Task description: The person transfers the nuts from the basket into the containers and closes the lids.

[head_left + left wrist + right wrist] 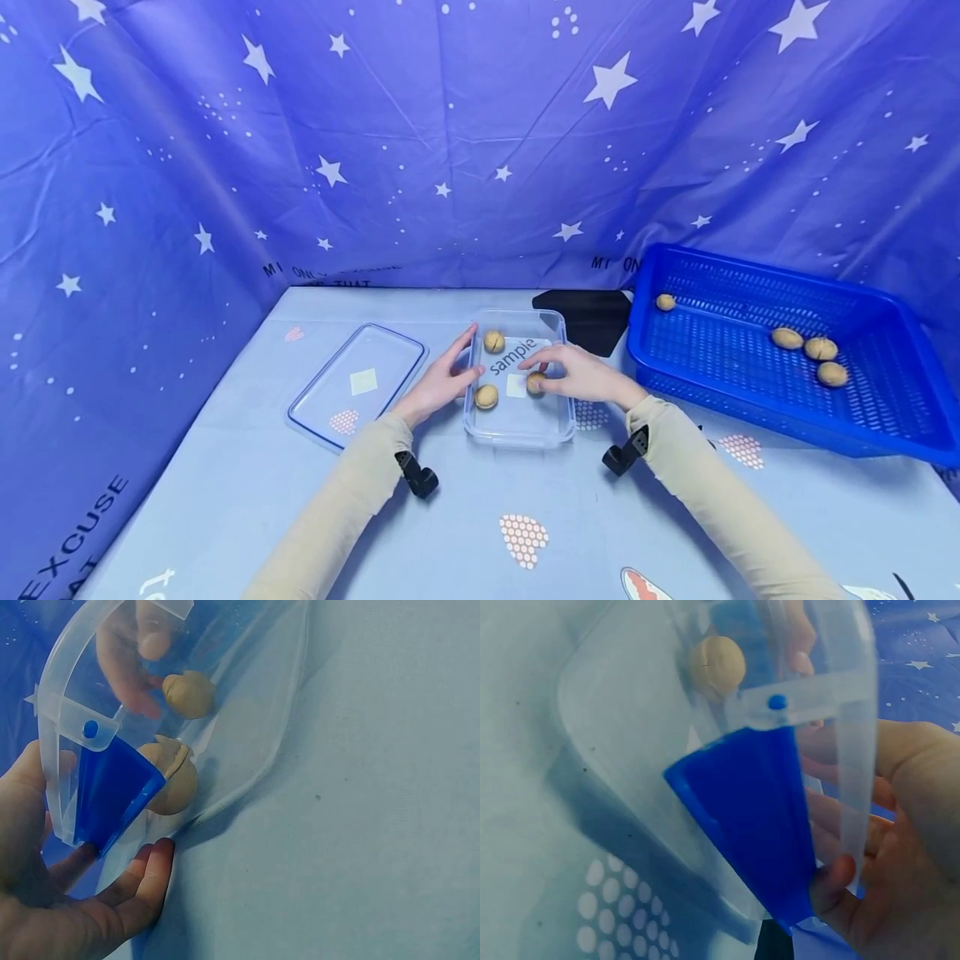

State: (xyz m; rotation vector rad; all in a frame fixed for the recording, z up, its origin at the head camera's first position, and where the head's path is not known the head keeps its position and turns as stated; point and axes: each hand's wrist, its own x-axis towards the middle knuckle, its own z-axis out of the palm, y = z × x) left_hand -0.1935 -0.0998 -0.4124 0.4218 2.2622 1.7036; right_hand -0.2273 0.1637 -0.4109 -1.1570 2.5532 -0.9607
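A clear plastic food container (517, 437) with "sample" lettering in it stands on the table. Inside are a walnut (493, 341) at the far left and another walnut (486, 397) at the near left. My left hand (442, 385) grips the container's left wall; in the left wrist view its fingers lie outside, beside a blue side flap (112, 795). Reaching over the right wall, my right hand (581, 375) pinches a third walnut (535, 382) low in the container. In the right wrist view another blue flap (742, 817) partly hides the right fingers.
A clear lid (363, 350) with a blue seal lies left of the container. To the right stands a blue perforated basket (750, 404) with several walnuts (821, 348) in it. A black patch (588, 317) is behind the container. A starry blue curtain (450, 125) closes the back.
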